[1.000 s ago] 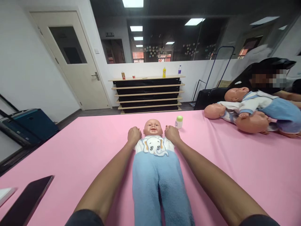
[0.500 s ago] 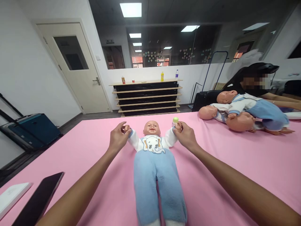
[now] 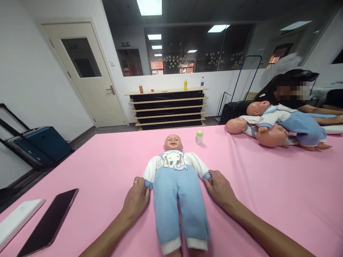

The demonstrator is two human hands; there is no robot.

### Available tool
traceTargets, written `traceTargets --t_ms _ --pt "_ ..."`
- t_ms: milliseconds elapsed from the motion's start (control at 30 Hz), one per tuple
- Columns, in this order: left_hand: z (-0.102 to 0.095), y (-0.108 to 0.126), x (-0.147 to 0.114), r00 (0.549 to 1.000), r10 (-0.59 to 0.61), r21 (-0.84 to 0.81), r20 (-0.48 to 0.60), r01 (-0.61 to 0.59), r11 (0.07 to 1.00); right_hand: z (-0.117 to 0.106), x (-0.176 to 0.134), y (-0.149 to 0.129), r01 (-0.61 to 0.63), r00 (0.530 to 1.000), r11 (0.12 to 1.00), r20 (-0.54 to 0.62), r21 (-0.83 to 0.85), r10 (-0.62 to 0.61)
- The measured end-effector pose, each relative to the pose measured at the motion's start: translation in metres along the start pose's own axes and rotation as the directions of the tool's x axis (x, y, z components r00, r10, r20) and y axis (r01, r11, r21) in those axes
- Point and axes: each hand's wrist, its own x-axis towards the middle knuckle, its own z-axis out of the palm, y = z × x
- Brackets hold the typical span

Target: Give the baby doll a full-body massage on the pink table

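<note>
A baby doll (image 3: 175, 178) lies on its back on the pink-covered table (image 3: 107, 160), head away from me. It wears a white and light-blue outfit with an elephant on the chest. My left hand (image 3: 137, 196) is closed around the doll's hand at the cuff on the left side. On the other side, my right hand (image 3: 219, 187) grips the doll's other hand at its blue cuff. Both doll arms slope down beside its body, and my fingers hide its hands. Beyond its head, to the right, stands a small white jar with a green lid (image 3: 199, 137).
At the left front lie a dark phone (image 3: 49, 221) and a white box (image 3: 20, 219). Several dolls (image 3: 284, 123) are heaped at the far right, near a person in black (image 3: 286, 89). A shelf unit (image 3: 167, 107) stands behind the table; a teal suitcase (image 3: 40, 146) stands at left.
Both my hands have brought the doll's arms down from raised beside its head to low beside its hips. The green-lidded jar, partly covered before, now shows fully.
</note>
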Motion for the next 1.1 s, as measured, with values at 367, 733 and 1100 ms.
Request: traceTargets --t_ms 367,733,1100 --pt "-0.041 0.003 0.043 0.98 -0.075 -0.118 -0.184 0.053 0.992 -0.044 0.05 -0.005 -0.098 0.962 0.973 -0.232 0.208 0.146" --pt "0.01 0.008 0.212 0.974 -0.106 -0.091 -0.202 0.089 0.992 0.032 0.196 -0.023 -0.086 0.98 0.966 -0.154 0.245 0.127" --pt "0.101 -0.007 0.248 0.974 -0.226 0.023 0.014 0.226 0.974 0.104 0.215 -0.006 -0.257 0.962 0.966 0.09 -0.011 0.257"
